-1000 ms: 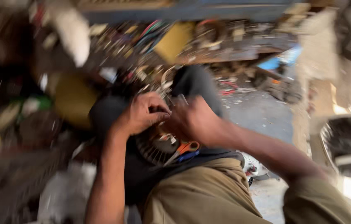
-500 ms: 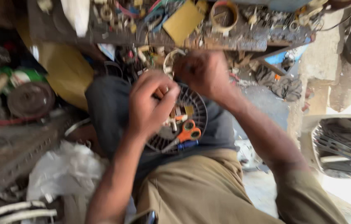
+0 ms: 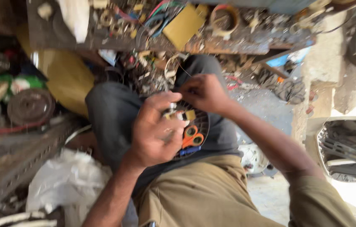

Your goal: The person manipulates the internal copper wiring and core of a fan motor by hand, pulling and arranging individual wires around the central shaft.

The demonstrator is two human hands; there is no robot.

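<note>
I sit with a round dark grille-like part (image 3: pixel 199 122) resting on my lap. My left hand (image 3: pixel 157 132) is closed around a small metal piece at the grille's left side; what the piece is stays blurred. My right hand (image 3: pixel 203 92) pinches something thin at the grille's upper edge, fingers together. Orange-handled scissors (image 3: pixel 191 138) lie on the grille just right of my left hand. A small yellow piece (image 3: pixel 190 114) sits between the two hands.
A cluttered wooden shelf (image 3: pixel 228 44) with a yellow card (image 3: pixel 184 26), wires and rings runs across the top. A yellow container (image 3: pixel 66 77) and a round metal disc (image 3: pixel 30 106) stand left. White plastic (image 3: pixel 66 180) lies lower left. A wire fan guard (image 3: pixel 350 149) is at right.
The view has steadied and shifted. My left hand has dropped lower over the grille. My right hand stays at the grille's upper edge. The scissors are now plainly uncovered.
</note>
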